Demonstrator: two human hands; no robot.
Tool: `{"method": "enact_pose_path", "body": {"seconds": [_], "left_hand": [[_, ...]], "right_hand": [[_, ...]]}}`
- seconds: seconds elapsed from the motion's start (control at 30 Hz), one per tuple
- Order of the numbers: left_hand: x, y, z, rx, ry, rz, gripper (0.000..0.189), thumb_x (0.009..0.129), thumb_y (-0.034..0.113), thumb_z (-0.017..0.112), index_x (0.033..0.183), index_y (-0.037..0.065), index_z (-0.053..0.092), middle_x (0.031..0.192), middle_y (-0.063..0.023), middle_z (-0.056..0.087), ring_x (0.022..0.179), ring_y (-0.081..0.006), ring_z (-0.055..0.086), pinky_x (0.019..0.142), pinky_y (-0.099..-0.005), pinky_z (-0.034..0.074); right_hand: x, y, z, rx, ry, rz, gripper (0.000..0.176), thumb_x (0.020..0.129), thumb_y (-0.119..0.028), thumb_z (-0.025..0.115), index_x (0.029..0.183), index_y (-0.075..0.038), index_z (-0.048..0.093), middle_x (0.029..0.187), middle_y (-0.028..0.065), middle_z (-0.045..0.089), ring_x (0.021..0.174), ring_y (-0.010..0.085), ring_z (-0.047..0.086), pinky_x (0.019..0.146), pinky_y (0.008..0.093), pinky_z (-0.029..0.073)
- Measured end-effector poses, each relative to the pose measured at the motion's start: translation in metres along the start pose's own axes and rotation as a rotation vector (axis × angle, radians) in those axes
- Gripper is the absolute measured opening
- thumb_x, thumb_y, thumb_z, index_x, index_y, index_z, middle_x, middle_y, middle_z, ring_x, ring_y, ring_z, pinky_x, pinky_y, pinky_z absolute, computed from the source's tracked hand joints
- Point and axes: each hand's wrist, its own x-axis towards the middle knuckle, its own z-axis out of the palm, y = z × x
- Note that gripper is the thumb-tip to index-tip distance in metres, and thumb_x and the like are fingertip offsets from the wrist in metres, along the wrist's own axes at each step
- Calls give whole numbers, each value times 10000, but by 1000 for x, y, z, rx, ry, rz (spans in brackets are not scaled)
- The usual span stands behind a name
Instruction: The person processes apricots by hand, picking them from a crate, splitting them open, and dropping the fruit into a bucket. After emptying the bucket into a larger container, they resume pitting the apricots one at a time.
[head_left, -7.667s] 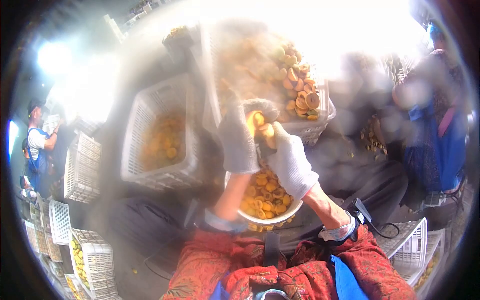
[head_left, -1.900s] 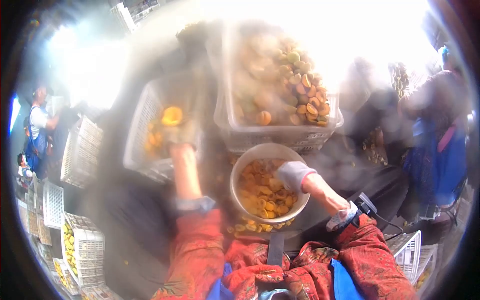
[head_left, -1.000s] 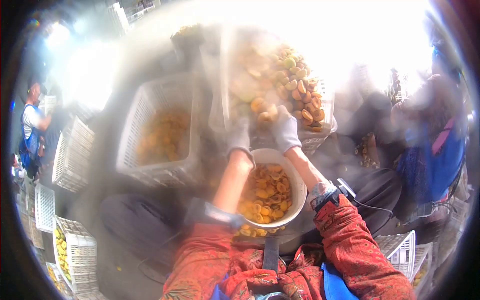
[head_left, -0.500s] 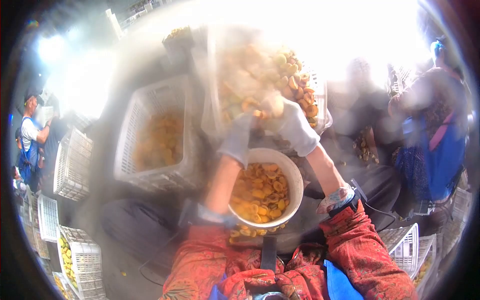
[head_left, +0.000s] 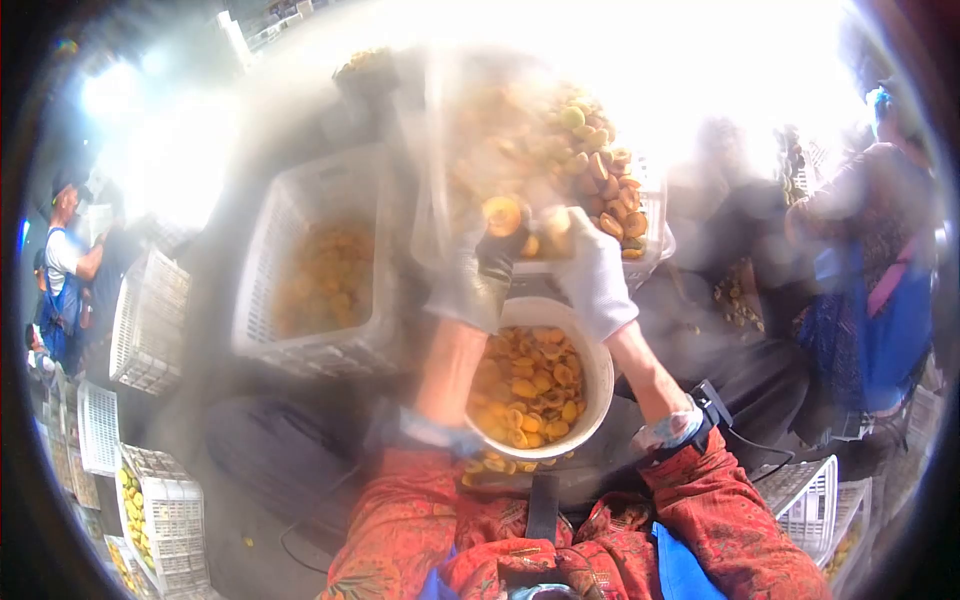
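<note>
My left hand (head_left: 478, 272), in a pale glove with a dark finger area, grips an apricot half (head_left: 502, 215), its orange cut face turned up. Close beside it, my gloved right hand (head_left: 592, 270) is closed round another apricot half (head_left: 553, 228), which looks hazy. Both hands are over the near edge of a white crate (head_left: 652, 215) heaped with halved apricots (head_left: 617, 195). Below my wrists stands a round white bucket (head_left: 597, 395) holding many orange apricot halves (head_left: 535, 385). Glare and haze on the lens blur the fingertips.
Left of the bucket is a white slatted crate (head_left: 262, 275) with orange fruit inside. More crates (head_left: 150, 320) stand at the far left, some with yellow-green fruit (head_left: 135, 515). One person (head_left: 62, 265) stands at left; another in blue (head_left: 870, 290) is at right. A white crate (head_left: 805, 505) sits lower right.
My left hand has turned and drawn slightly back, so the apricot half in it now shows clearly. My right hand has moved slightly nearer me. The view has shifted a little.
</note>
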Motion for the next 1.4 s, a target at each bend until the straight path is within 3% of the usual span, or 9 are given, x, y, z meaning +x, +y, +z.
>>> {"method": "enact_pose_path", "body": {"seconds": [0.07, 0.27, 0.73, 0.83, 0.9, 1.0, 1.1, 1.2, 1.4], "left_hand": [[-4, 2, 1, 590, -26, 191, 358, 949, 217, 541, 1276, 80, 501, 1180, -87, 578, 1011, -205, 591, 868, -338, 496], [-17, 11, 35, 81, 82, -9, 233, 919, 229, 579, 1077, 60, 601, 1004, -39, 626, 841, -144, 582, 682, -303, 466], [-10, -3, 24, 255, 192, 102, 214, 874, 177, 574, 1034, 39, 609, 944, -42, 618, 824, -121, 580, 745, -260, 487], [-8, -9, 7, 354, 198, 110, 221, 878, 177, 576, 1055, 51, 616, 964, -24, 615, 835, -111, 578, 749, -252, 485], [-8, -11, 13, 413, 192, 130, 228, 882, 177, 574, 1070, 57, 620, 972, -17, 613, 846, -107, 577, 752, -250, 485], [-10, -11, 22, 382, 177, 119, 261, 894, 165, 557, 1125, 51, 600, 980, -29, 608, 864, -116, 576, 766, -261, 492], [-10, 0, 23, 329, -94, 17, 385, 976, 286, 499, 1254, 21, 529, 1162, -105, 596, 1042, -209, 585, 907, -355, 504], [-11, 14, 37, 188, 7, -270, 457, 954, 429, 490, 1131, 20, 592, 1086, -128, 624, 998, -261, 609, 843, -416, 541], [-11, 12, 25, 316, 216, -215, 361, 931, 390, 542, 876, 43, 624, 827, -107, 647, 749, -256, 636, 649, -377, 567]], "right_hand": [[-9, -16, 7, -4, -69, 21, 367, 727, 98, 577, 1059, -54, 542, 856, 181, 604, 809, 336, 610, 716, 368, 476], [-19, -23, 23, -153, 29, 60, 297, 750, 69, 572, 1016, -51, 523, 847, 184, 598, 803, 392, 595, 663, 412, 473], [-17, -2, 21, -198, -113, 12, 218, 769, 30, 589, 972, -2, 515, 739, 229, 605, 731, 358, 629, 622, 402, 481], [-15, -6, 12, 43, -275, 118, 371, 646, -102, 697, 945, 26, 518, 814, 226, 629, 833, 417, 610, 705, 450, 476], [-12, -26, -7, 250, -529, 456, 152, 742, -67, 628, 840, 29, 562, 779, 157, 648, 735, 288, 637, 647, 394, 474], [-9, -4, -23, 211, -761, 214, 92, 804, -65, 583, 806, 27, 586, 732, 75, 627, 652, 150, 579, 587, 323, 451], [-9, -24, -48, 333, -736, 388, 110, 839, -89, 565, 855, 16, 595, 711, 38, 586, 643, 104, 528, 563, 285, 432], [-14, -27, -46, 268, -693, 408, 123, 852, -136, 576, 878, -17, 590, 665, 21, 558, 498, 94, 491, 444, 245, 378], [-33, -10, -15, 170, -620, 216, 91, 852, -118, 576, 869, -29, 567, 642, 27, 548, 425, 96, 475, 379, 240, 351]]}}
